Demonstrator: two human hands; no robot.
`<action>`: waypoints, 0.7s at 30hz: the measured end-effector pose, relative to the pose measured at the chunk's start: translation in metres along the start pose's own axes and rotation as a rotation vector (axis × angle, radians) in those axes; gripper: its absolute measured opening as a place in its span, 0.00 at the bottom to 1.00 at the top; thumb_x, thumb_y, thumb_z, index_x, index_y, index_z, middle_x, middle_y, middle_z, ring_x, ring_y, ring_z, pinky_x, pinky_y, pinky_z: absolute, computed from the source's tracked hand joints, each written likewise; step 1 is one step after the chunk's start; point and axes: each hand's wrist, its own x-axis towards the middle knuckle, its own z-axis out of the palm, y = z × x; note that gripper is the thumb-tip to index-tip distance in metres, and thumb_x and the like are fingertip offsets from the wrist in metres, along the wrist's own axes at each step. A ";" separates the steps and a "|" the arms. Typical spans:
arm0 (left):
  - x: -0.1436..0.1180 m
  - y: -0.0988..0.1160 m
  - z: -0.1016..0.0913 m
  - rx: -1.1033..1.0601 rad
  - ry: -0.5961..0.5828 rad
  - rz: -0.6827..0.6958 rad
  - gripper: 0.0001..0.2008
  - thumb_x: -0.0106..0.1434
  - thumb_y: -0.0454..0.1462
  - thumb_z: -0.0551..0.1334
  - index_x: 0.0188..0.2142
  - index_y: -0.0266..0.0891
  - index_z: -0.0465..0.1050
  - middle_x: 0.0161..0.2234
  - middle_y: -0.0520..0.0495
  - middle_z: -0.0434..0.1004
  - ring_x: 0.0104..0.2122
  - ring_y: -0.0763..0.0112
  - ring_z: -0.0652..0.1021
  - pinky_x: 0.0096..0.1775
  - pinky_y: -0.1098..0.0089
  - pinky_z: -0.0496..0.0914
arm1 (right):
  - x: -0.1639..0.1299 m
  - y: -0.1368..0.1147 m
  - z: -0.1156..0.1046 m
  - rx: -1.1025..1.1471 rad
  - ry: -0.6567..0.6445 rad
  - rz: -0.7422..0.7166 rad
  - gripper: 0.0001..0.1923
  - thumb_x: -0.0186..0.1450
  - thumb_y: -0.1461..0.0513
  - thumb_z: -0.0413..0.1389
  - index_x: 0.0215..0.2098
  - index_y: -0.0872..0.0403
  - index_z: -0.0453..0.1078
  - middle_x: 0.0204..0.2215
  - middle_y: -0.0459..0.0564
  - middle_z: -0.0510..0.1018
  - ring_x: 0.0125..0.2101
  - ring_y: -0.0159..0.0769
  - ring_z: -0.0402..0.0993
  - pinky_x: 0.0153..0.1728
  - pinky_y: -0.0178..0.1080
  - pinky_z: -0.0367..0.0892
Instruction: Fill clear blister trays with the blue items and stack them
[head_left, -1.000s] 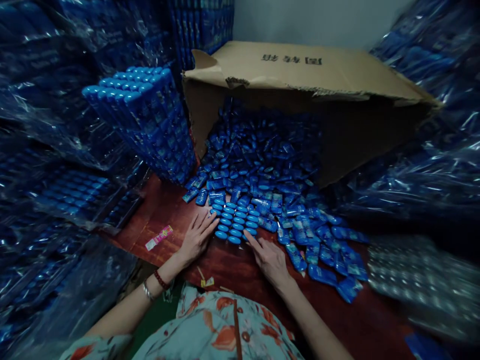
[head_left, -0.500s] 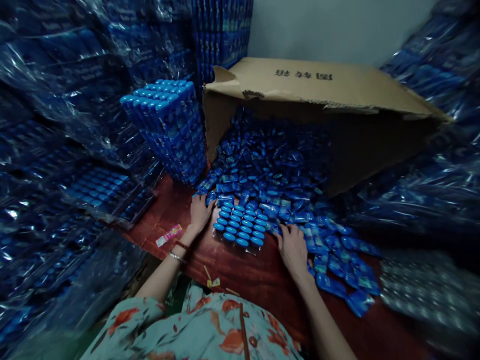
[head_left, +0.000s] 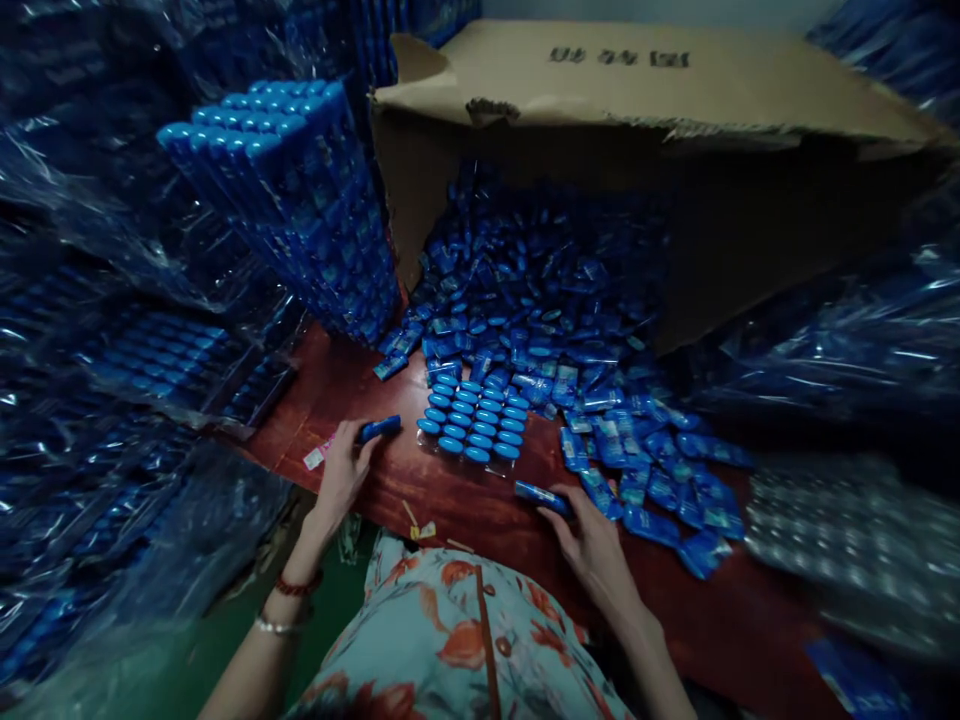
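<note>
Between my hands a clear plastic tray [head_left: 501, 467] stands on the red-brown table, filled with rows of small blue bottles [head_left: 478, 420] whose rounded tops face up. To the left of it, my left hand [head_left: 346, 462] is closed on one small blue bottle [head_left: 380, 429], held by its end. My right hand [head_left: 587, 525] pinches another blue bottle [head_left: 541, 496], lying sideways just right of the tray's near corner. Both bottles are apart from the tray. Behind it, a heap of loose blue bottles [head_left: 517, 290] spills out of a cardboard box [head_left: 637, 85] lying on its side.
A tall stack of filled trays [head_left: 300, 200] rises at the left. Empty clear trays [head_left: 840, 540] lie at the right. Plastic-wrapped blue packs [head_left: 105, 180] crowd the left side. A pink-and-white wrapper [head_left: 315, 457] and yellow scraps [head_left: 421, 530] lie near the table's front edge.
Both hands have drawn back from the heap toward the table's front edge, each now with a blue bottle in it. The view has tipped downward.
</note>
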 end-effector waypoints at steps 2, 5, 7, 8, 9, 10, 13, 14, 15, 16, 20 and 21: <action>-0.017 0.006 -0.008 -0.040 -0.005 -0.006 0.11 0.61 0.42 0.57 0.41 0.39 0.70 0.36 0.45 0.74 0.36 0.66 0.75 0.38 0.66 0.71 | 0.008 -0.010 0.001 0.062 0.006 -0.030 0.10 0.67 0.58 0.48 0.46 0.52 0.62 0.37 0.50 0.75 0.37 0.36 0.74 0.38 0.37 0.68; -0.030 0.025 -0.007 -0.101 -0.022 -0.025 0.13 0.61 0.42 0.58 0.44 0.39 0.69 0.40 0.44 0.75 0.39 0.65 0.76 0.39 0.67 0.71 | 0.024 -0.019 0.009 0.031 0.031 -0.172 0.11 0.68 0.61 0.47 0.47 0.52 0.63 0.39 0.51 0.74 0.40 0.36 0.72 0.42 0.38 0.67; -0.032 0.037 -0.001 -0.128 -0.029 -0.037 0.14 0.61 0.43 0.59 0.45 0.39 0.69 0.41 0.44 0.76 0.39 0.66 0.76 0.39 0.68 0.72 | 0.031 -0.018 0.014 -0.116 0.043 -0.282 0.12 0.68 0.64 0.45 0.48 0.53 0.64 0.40 0.53 0.74 0.41 0.38 0.71 0.42 0.39 0.67; -0.031 0.042 0.003 -0.134 -0.033 -0.038 0.15 0.61 0.43 0.59 0.45 0.39 0.69 0.41 0.44 0.76 0.39 0.66 0.76 0.39 0.68 0.72 | 0.033 -0.017 0.016 -0.212 0.038 -0.320 0.13 0.67 0.65 0.44 0.48 0.54 0.65 0.39 0.54 0.74 0.40 0.38 0.71 0.41 0.39 0.66; -0.031 0.044 0.006 -0.135 -0.034 -0.039 0.15 0.61 0.42 0.59 0.45 0.39 0.69 0.40 0.45 0.76 0.38 0.66 0.77 0.38 0.69 0.72 | 0.034 -0.016 0.018 -0.307 0.024 -0.342 0.14 0.67 0.66 0.44 0.47 0.55 0.67 0.38 0.54 0.74 0.38 0.38 0.71 0.39 0.39 0.66; -0.029 0.046 0.008 -0.133 -0.028 -0.038 0.14 0.61 0.42 0.59 0.44 0.38 0.70 0.40 0.45 0.76 0.38 0.67 0.77 0.38 0.69 0.72 | 0.035 -0.015 0.018 -0.389 0.001 -0.348 0.14 0.67 0.66 0.44 0.47 0.55 0.67 0.37 0.54 0.74 0.36 0.38 0.71 0.37 0.38 0.65; -0.025 0.043 0.012 -0.120 -0.005 -0.054 0.12 0.62 0.41 0.58 0.42 0.38 0.71 0.38 0.46 0.76 0.36 0.68 0.76 0.38 0.70 0.71 | 0.037 -0.017 0.013 -0.511 -0.060 -0.316 0.14 0.67 0.65 0.45 0.46 0.54 0.68 0.34 0.53 0.73 0.33 0.37 0.71 0.35 0.37 0.64; -0.024 0.040 0.012 -0.113 -0.015 -0.067 0.12 0.62 0.41 0.57 0.41 0.38 0.71 0.36 0.46 0.76 0.34 0.69 0.76 0.37 0.70 0.71 | 0.038 -0.018 0.012 -0.513 -0.071 -0.299 0.13 0.67 0.65 0.45 0.46 0.54 0.68 0.34 0.53 0.73 0.33 0.37 0.71 0.35 0.37 0.64; -0.023 0.037 0.012 -0.107 -0.039 -0.080 0.12 0.63 0.41 0.57 0.41 0.38 0.72 0.35 0.47 0.76 0.33 0.70 0.75 0.36 0.70 0.71 | 0.039 -0.020 0.010 -0.494 -0.076 -0.282 0.13 0.68 0.64 0.44 0.47 0.54 0.67 0.34 0.53 0.73 0.33 0.37 0.71 0.35 0.37 0.65; -0.022 0.034 0.013 -0.106 -0.069 -0.093 0.12 0.63 0.42 0.57 0.42 0.39 0.72 0.35 0.47 0.76 0.31 0.70 0.75 0.35 0.70 0.70 | 0.040 -0.022 0.010 -0.455 -0.077 -0.266 0.14 0.68 0.63 0.44 0.48 0.54 0.66 0.35 0.53 0.73 0.34 0.37 0.71 0.35 0.37 0.66; -0.025 0.024 0.012 -0.152 -0.165 -0.081 0.15 0.59 0.42 0.62 0.44 0.40 0.71 0.36 0.46 0.75 0.34 0.67 0.75 0.38 0.67 0.71 | 0.037 -0.024 0.012 -0.263 -0.086 -0.223 0.15 0.69 0.63 0.42 0.52 0.53 0.62 0.42 0.55 0.73 0.40 0.38 0.72 0.39 0.39 0.69; -0.027 0.023 0.011 -0.157 -0.176 -0.061 0.15 0.59 0.41 0.62 0.45 0.40 0.71 0.37 0.46 0.75 0.35 0.66 0.75 0.39 0.66 0.71 | 0.035 -0.023 0.013 -0.254 -0.090 -0.223 0.16 0.68 0.64 0.42 0.52 0.53 0.61 0.42 0.54 0.72 0.41 0.38 0.72 0.40 0.39 0.69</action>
